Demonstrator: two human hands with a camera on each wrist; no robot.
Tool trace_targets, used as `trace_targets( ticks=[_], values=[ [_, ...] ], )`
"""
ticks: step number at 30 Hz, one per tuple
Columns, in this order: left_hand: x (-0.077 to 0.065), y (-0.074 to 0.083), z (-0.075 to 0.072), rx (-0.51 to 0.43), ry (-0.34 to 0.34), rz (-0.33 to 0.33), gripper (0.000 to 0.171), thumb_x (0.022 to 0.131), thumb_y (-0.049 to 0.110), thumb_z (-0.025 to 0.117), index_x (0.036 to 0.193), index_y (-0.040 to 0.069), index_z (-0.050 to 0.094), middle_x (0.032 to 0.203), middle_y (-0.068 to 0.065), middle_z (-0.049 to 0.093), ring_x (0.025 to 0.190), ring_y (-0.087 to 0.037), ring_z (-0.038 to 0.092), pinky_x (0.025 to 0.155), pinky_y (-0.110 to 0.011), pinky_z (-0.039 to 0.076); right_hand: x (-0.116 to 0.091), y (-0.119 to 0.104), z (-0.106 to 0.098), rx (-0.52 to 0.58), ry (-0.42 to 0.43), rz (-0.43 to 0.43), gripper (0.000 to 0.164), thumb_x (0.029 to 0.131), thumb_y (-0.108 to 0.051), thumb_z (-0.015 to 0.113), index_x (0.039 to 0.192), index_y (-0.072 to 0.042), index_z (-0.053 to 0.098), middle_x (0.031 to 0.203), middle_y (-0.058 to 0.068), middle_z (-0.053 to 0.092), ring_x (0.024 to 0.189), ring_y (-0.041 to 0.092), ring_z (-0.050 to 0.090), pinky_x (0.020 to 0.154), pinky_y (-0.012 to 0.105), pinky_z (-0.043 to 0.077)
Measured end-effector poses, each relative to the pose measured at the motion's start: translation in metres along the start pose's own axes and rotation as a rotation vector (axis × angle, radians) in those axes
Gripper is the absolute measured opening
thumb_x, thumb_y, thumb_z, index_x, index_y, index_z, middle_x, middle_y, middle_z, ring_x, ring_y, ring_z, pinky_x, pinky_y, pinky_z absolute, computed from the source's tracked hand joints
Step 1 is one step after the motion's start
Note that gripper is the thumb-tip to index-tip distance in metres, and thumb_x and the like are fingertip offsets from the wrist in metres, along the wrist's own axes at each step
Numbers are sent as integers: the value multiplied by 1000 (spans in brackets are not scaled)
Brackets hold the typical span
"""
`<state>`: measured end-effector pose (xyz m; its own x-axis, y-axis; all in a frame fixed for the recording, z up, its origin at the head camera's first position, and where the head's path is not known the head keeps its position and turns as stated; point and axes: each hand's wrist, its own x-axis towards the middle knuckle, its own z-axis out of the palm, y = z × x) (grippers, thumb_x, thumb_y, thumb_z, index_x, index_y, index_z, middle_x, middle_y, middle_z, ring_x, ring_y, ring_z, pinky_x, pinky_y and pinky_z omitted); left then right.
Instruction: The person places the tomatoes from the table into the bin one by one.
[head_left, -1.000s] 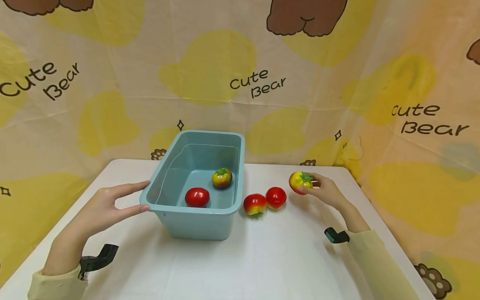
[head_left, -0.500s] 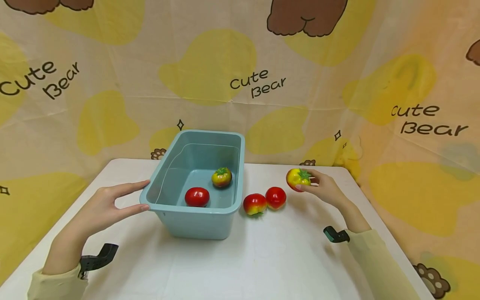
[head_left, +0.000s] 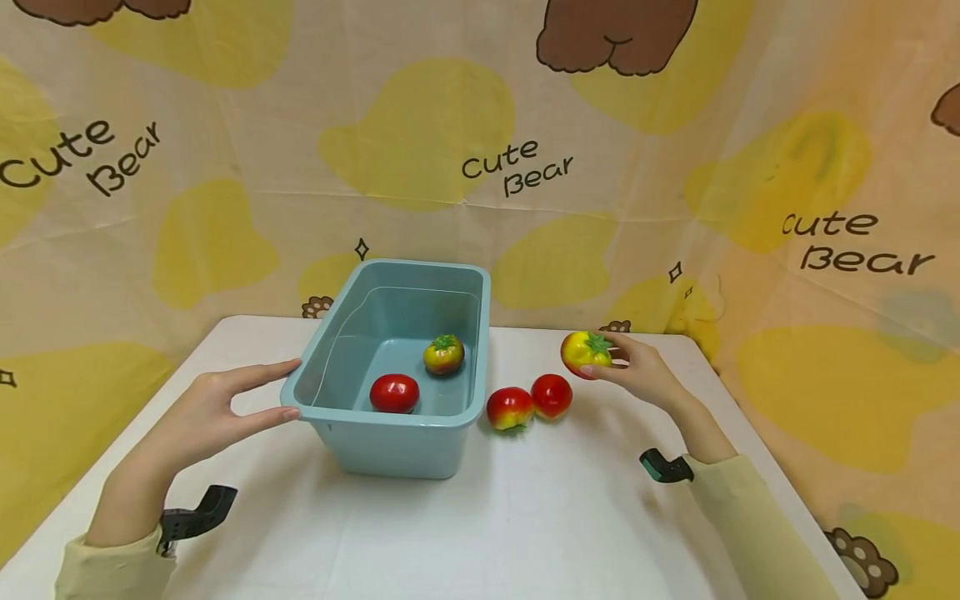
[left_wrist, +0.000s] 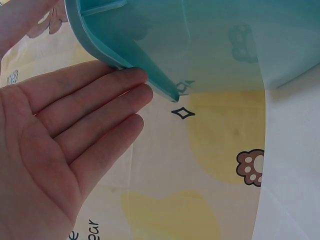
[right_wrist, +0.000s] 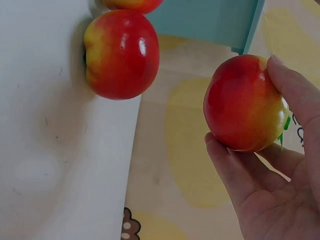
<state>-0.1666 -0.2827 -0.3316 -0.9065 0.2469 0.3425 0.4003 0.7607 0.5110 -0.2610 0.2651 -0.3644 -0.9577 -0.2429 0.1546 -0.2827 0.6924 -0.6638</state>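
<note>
My right hand (head_left: pixel 643 372) grips a red and yellow tomato (head_left: pixel 582 354) with a green leafy top, raised above the white table at the right. In the right wrist view, thumb and fingers clasp this tomato from opposite sides. My left hand (head_left: pixel 198 421) touches the near left corner of a light blue plastic bin (head_left: pixel 390 452); in the left wrist view its straight fingers (left_wrist: pixel 107 100) lie against the outside of the rim. Inside the bin lie a red tomato (head_left: pixel 394 393) and a yellowish-brown tomato (head_left: pixel 444 355), apart from each other.
Just right of the bin, a red-yellow tomato (head_left: pixel 511 409) and a red tomato (head_left: pixel 552 396) sit side by side on the white table (head_left: pixel 555 517). Behind the table hangs a yellow patterned cloth (head_left: pixel 420 133), which also covers the right side.
My right hand has carried its tomato slightly leftward and up, towards the bin. The left hand, the bin and the other tomatoes stay where they were.
</note>
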Motion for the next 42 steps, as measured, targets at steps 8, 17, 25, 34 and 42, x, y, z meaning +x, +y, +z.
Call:
trace_targets(
  ticks=[8,17,25,34,42],
  values=[
    [0,0,0,-1,-1,10,54,78,37,77,129,33,59,126,9,62,111,24,37,87,3,28,1,-13,3,18,-7,-11,74,79,-47,74,139,-12,47,132,11,54,116,35,56,87,44,55],
    [1,2,-1,26,-3,0,54,78,39,77,128,33,59,125,8,64,111,22,39,87,0,31,5,-27,5,40,-26,-94,67,79,-42,75,138,-20,49,129,7,56,115,34,58,89,43,54],
    [1,2,-1,30,-16,13,54,78,38,77,129,31,59,125,6,64,111,20,41,86,1,31,7,-36,6,66,-47,-119,69,79,-41,76,138,-19,48,131,7,54,116,34,57,89,41,54],
    [1,2,-2,0,-7,17,54,78,36,78,129,31,59,125,7,63,111,25,37,86,4,28,9,-48,5,49,-57,-146,68,78,-42,76,136,-17,51,121,6,61,115,32,58,87,39,55],
    [2,2,-2,-2,-13,12,54,78,36,78,129,31,59,126,7,63,111,25,37,86,3,28,11,-64,3,52,-101,-166,66,79,-39,76,136,-17,51,119,4,62,115,30,58,89,38,54]
  ],
)
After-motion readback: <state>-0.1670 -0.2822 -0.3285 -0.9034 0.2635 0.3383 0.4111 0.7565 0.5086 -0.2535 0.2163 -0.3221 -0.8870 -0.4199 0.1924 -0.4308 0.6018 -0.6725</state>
